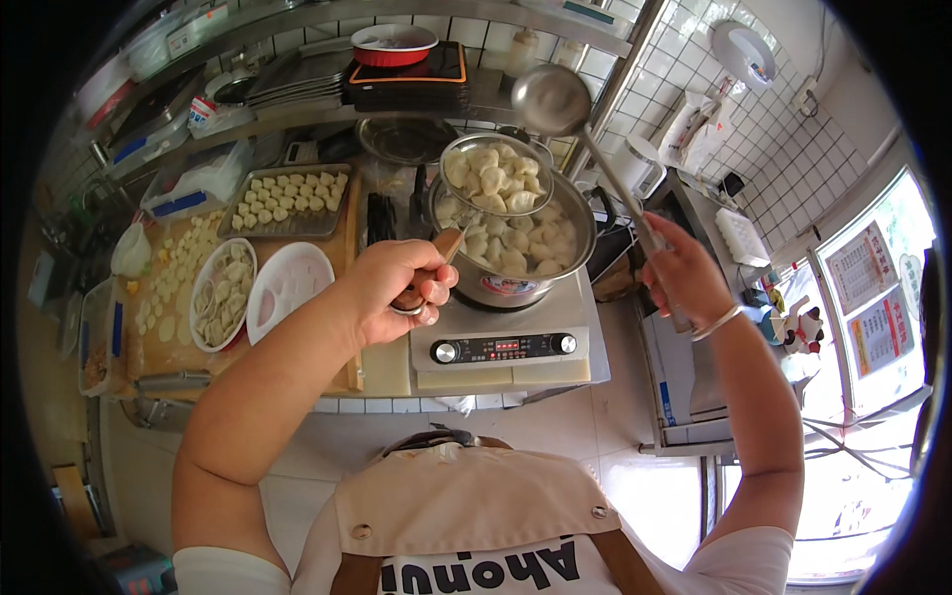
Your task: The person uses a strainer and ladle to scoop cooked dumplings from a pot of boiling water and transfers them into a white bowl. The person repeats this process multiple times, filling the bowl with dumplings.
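Observation:
My left hand (405, 286) grips the wooden handle of a wire-mesh skimmer (445, 178). The skimmer is heaped with cooked dumplings (494, 177) and stands over the back part of a steel pot (513, 286), where more dumplings (513, 249) lie in the water. In my right hand (684, 271) is the long handle of a metal ladle (552, 100), its bowl raised above and behind the pot's right side. The pot sits on an induction cooker (513, 348) with a lit display.
Left of the cooker, a wooden board (282, 364) carries a metal tray (286, 233) of raw dumplings, an oval dish (223, 294) of dumplings, an unfilled white dish (290, 290) and dough pieces (178, 268). Shelves with trays (297, 78) run behind. A steel counter (692, 230) stands right.

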Demonstrator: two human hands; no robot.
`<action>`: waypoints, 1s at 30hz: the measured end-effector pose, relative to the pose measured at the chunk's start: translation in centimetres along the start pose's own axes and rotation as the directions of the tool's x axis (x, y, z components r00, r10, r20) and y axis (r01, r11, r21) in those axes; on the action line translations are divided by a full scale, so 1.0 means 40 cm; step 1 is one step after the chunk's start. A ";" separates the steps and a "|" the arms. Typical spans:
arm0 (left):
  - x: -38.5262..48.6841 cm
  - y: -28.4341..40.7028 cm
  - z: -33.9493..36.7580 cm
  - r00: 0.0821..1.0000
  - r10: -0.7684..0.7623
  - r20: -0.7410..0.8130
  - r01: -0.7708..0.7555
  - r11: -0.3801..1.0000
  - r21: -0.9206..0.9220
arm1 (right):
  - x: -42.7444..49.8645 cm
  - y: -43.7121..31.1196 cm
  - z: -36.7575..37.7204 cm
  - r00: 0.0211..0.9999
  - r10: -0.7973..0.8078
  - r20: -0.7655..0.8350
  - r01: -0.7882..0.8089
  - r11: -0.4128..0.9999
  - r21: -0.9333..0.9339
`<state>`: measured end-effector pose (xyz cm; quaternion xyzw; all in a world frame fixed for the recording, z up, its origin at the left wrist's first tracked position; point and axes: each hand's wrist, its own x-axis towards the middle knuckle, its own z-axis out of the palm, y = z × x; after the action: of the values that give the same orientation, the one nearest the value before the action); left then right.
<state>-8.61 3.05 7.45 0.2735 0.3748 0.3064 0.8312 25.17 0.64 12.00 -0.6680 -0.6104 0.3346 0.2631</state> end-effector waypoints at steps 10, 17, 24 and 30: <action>-0.053 0.042 0.009 0.995 0.098 -0.023 -0.098 0.995 0.020 | -0.044 0.063 -0.044 0.956 0.272 0.110 -0.253 0.954 -0.163; -0.059 0.051 0.011 0.994 0.105 -0.015 -0.104 0.994 0.020 | 0.007 0.094 0.061 0.988 -0.094 0.122 0.154 0.595 -0.789; -0.060 0.042 0.005 0.995 0.096 -0.018 -0.095 0.995 0.022 | 0.045 0.004 0.072 0.844 0.444 0.300 -0.409 0.896 -0.175; -0.057 0.039 -0.003 0.997 0.083 0.008 -0.083 0.996 0.020 | 0.073 0.020 0.092 0.777 0.433 0.457 -0.515 0.854 0.067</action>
<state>-10.40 2.48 9.50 0.2985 0.3631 0.3357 0.8163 22.95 3.22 8.70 -0.6829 -0.4293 0.5838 0.0923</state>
